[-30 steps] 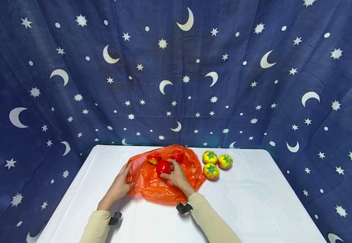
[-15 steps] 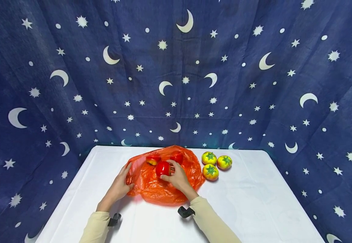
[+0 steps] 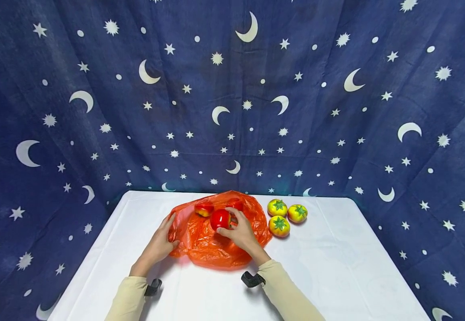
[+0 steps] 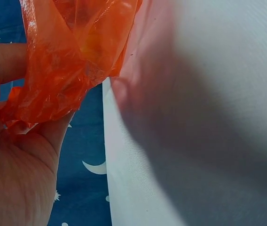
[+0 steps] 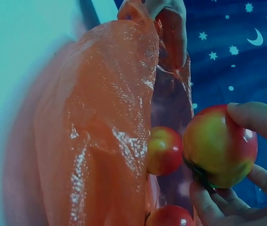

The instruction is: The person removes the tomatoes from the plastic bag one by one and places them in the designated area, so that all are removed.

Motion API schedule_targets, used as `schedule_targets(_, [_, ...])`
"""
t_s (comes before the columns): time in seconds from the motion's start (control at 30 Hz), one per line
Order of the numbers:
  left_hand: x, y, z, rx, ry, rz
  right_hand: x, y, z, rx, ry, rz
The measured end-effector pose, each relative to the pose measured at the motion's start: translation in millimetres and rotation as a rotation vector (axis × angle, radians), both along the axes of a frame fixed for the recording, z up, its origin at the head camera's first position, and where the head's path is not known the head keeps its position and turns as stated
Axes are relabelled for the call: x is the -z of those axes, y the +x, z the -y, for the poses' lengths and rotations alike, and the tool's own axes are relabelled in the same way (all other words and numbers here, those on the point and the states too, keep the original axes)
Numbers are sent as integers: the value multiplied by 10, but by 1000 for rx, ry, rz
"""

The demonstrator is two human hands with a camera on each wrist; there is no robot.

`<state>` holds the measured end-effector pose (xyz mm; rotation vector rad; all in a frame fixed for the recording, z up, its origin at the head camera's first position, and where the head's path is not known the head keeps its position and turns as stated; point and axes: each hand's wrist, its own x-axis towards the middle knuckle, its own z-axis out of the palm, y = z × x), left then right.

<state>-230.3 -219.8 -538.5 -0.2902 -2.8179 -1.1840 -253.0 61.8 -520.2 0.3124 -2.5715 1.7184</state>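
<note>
An orange-red plastic bag lies spread on the table with its mouth toward the left hand. That hand grips the bag's gathered edge between thumb and fingers, as the left wrist view shows. Over the bag, the right hand holds a glossy red-and-yellow tomato by its sides; the right wrist view has this tomato beside the bag's opening, green leaves down. Another tomato is at the bag's back left, and a red one is partly hidden behind the right hand's fingers.
Right of the bag, three yellow-and-red tomatoes with green star-shaped tops sit close together: one at the back, one at the right, one in front. A white cloth covers the table. Behind hangs a dark blue curtain.
The right hand has shifted slightly to the right with its tomato, whose yellow side shows a little more. The left hand keeps its hold on the bag's edge.
</note>
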Motion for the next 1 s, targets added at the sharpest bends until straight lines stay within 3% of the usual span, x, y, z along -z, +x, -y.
schedule_targets(0.27, [23, -9, 0, 2, 12, 6, -27, 45, -73, -10, -20, 44])
schedule_targets(0.43, [27, -18, 2, 8, 18, 0, -61, 74, -98, -6, -22, 20])
schedule_targets(0.73, [23, -9, 3, 14, 19, 9, -81, 115, -143, 9, -116, 11])
schedule_targets(1.0, [-13, -8, 8, 13, -4, 12, -136, 136, -203, 29, -118, 19])
